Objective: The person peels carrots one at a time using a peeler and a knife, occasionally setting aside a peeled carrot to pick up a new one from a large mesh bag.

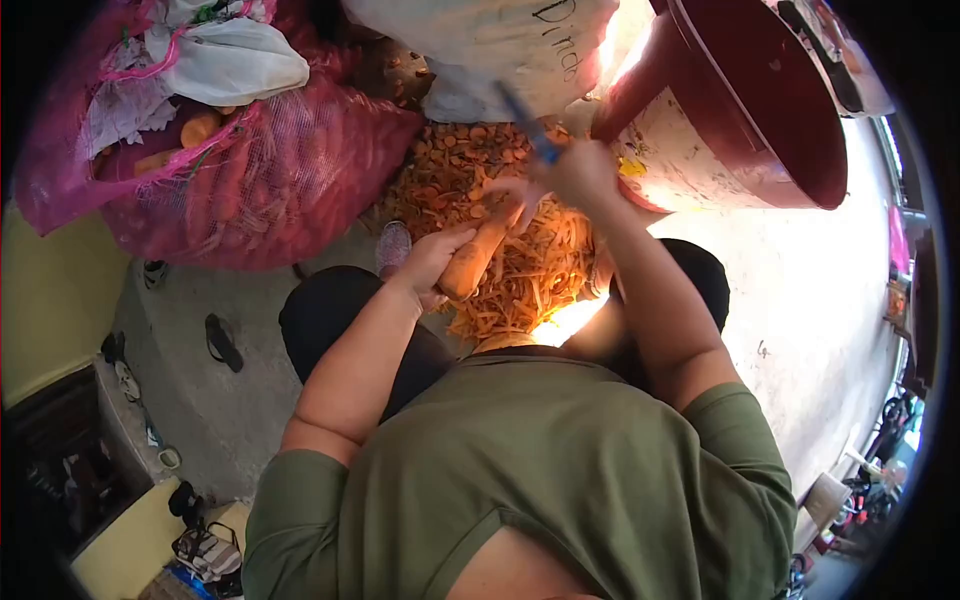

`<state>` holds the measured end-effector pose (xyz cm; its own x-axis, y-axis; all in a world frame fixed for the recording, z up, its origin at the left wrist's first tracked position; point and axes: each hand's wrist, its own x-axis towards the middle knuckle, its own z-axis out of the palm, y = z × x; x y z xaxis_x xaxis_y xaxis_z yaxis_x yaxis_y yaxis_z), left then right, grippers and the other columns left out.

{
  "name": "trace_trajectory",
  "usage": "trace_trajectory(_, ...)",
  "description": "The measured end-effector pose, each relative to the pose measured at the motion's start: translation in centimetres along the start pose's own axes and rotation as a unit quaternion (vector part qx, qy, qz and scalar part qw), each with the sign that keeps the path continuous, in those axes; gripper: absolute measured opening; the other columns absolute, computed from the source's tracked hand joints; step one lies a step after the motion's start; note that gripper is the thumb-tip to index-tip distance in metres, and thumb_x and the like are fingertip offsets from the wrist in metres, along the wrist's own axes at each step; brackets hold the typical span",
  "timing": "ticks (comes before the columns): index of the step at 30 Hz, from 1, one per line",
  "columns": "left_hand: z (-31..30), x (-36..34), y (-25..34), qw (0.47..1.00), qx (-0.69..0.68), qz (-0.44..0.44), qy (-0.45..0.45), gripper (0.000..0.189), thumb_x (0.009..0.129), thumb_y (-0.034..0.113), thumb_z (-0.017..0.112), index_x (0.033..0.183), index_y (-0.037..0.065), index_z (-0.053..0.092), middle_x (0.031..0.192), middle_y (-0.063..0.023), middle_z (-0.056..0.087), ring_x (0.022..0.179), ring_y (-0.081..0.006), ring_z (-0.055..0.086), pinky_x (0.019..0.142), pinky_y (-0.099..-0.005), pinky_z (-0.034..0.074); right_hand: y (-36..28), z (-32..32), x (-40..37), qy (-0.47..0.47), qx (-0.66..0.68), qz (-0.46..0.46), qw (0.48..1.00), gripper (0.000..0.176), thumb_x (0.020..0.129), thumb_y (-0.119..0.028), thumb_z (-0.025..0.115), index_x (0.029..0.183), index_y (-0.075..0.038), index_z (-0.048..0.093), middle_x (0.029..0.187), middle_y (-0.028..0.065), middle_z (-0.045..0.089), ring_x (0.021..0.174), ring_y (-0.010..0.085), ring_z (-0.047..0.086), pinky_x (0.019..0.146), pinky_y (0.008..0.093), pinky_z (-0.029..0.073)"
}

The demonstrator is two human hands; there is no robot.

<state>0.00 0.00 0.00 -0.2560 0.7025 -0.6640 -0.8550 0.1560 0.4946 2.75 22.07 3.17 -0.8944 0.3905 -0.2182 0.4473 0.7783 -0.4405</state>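
My left hand [432, 262] is wrapped round a thick orange carrot [474, 263], which points up and away from me between my knees. The fingers of my right hand [583, 172] are closed on the blue handle of a knife [543, 148]. Its dark blade slants up to the left, blurred by motion and apart from the carrot. A pale smear lies near the carrot's far end; I cannot make out what it is. Below both hands spreads a heap of carrot peelings [535, 262], with round carrot slices [455, 150] toward the far side.
A pink mesh sack [270, 190] full of carrots stands at the left, with white plastic [235, 62] on top. Ahead is a white sack [490, 50] with writing. A large dark red tub [780, 110] tilts at the right. Slippers [222, 343] lie on the floor at left.
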Motion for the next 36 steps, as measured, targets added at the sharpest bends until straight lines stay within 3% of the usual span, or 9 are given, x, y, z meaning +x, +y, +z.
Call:
trace_trajectory(2, 0.6, -0.4, 0.2, 1.0, -0.002, 0.024, 0.012, 0.03, 0.086, 0.024, 0.044, 0.104, 0.001, 0.048, 0.087, -0.0062, 0.055, 0.073, -0.0137, 0.055, 0.061, -0.026, 0.046, 0.7, -1.7, 0.6, -0.035, 0.022, 0.108, 0.993, 0.039, 0.068, -0.045, 0.056, 0.076, -0.008, 0.065, 0.073, 0.0179, 0.06, 0.072, 0.0284, 0.06, 0.07, 0.0355, 0.047)
trace_trajectory(8, 0.3, 1.8, -0.9, 1.0, -0.001, 0.006, 0.002, 0.038, 0.088, 0.024, 0.035, 0.122, 0.007, 0.038, 0.082, -0.0082, 0.053, 0.065, -0.0155, 0.055, 0.052, -0.0248, 0.046, -0.6, 2.1, -1.5, -0.02, 0.001, -0.042, 0.999, 0.038, 0.063, -0.047, 0.06, 0.07, -0.009, 0.065, 0.065, 0.0135, 0.06, 0.061, 0.0254, 0.06, 0.06, 0.0341, 0.048)
trace_trajectory(12, 0.2, 0.3, 0.3, 0.995, -0.032, 0.009, -0.097, 0.04, 0.089, 0.019, 0.034, 0.127, 0.007, 0.032, 0.081, -0.0088, 0.054, 0.063, -0.0134, 0.052, 0.056, -0.0258, 0.045, 4.9, -1.9, 2.6, 0.037, 0.023, 0.163, 0.986, 0.043, 0.064, -0.048, 0.059, 0.071, -0.006, 0.065, 0.064, 0.0125, 0.06, 0.06, 0.028, 0.06, 0.06, 0.0341, 0.048)
trace_trajectory(19, -0.4, 0.1, -0.1, 0.997, 0.021, 0.011, -0.076, 0.043, 0.088, 0.019, 0.034, 0.129, 0.007, 0.028, 0.084, -0.0111, 0.052, 0.066, -0.0167, 0.052, 0.056, -0.0258, 0.044, 2.5, 0.8, 1.3, 0.019, 0.006, 0.066, 0.998, 0.045, 0.064, -0.048, 0.059, 0.066, -0.003, 0.063, 0.065, 0.016, 0.06, 0.069, 0.0258, 0.061, 0.065, 0.0344, 0.047)
trace_trajectory(23, -0.4, -0.7, 0.2, 0.998, 0.014, 0.027, -0.062, 0.042, 0.087, 0.02, 0.036, 0.127, 0.007, 0.03, 0.084, -0.0105, 0.052, 0.066, -0.0163, 0.052, 0.056, -0.0259, 0.045, 5.3, -2.8, 2.9, 0.007, 0.079, 0.207, 0.975, 0.045, 0.064, -0.048, 0.058, 0.073, -0.005, 0.064, 0.07, 0.0143, 0.061, 0.068, 0.0246, 0.061, 0.062, 0.0328, 0.048)
trace_trajectory(27, -0.4, -0.2, 0.3, 0.998, 0.019, 0.02, -0.051, 0.042, 0.087, 0.023, 0.037, 0.126, 0.007, 0.032, 0.083, -0.0095, 0.052, 0.067, -0.0155, 0.053, 0.052, -0.0255, 0.045, 0.9, 0.4, -0.3, 0.072, 0.004, -0.041, 0.997, 0.043, 0.068, -0.047, 0.055, 0.066, -0.005, 0.064, 0.052, 0.0095, 0.057, 0.054, 0.0236, 0.059, 0.054, 0.0327, 0.046)
trace_trajectory(30, -1.1, 0.0, 0.3, 0.997, 0.02, 0.001, -0.071, 0.04, 0.087, 0.024, 0.037, 0.123, 0.007, 0.035, 0.081, -0.0093, 0.052, 0.065, -0.0154, 0.053, 0.048, -0.0249, 0.045, 1.5, 1.2, 0.3, 0.038, -0.003, -0.033, 0.999, 0.041, 0.068, -0.047, 0.055, 0.065, -0.008, 0.064, 0.053, 0.0094, 0.057, 0.056, 0.0235, 0.059, 0.057, 0.0339, 0.046)
trace_trajectory(33, -0.3, -1.4, 1.4, 0.994, -0.014, 0.02, -0.111, 0.037, 0.087, 0.026, 0.037, 0.118, 0.006, 0.039, 0.079, -0.0095, 0.052, 0.062, -0.0154, 0.053, 0.047, -0.0242, 0.045, 5.1, -2.4, 3.0, 0.039, 0.033, 0.183, 0.982, 0.039, 0.064, -0.048, 0.058, 0.07, -0.01, 0.065, 0.06, 0.0113, 0.059, 0.062, 0.0253, 0.06, 0.063, 0.0347, 0.047)
trace_trajectory(36, -0.6, -1.3, 1.2, 0.994, -0.031, -0.01, -0.106, 0.035, 0.087, 0.027, 0.038, 0.115, 0.006, 0.041, 0.078, -0.0098, 0.052, 0.06, -0.0154, 0.053, 0.046, -0.0238, 0.046, 4.7, -2.5, 2.4, 0.042, 0.135, 0.155, 0.978, 0.04, 0.064, -0.047, 0.058, 0.069, -0.008, 0.065, 0.059, 0.0122, 0.059, 0.061, 0.0252, 0.06, 0.062, 0.0345, 0.047)
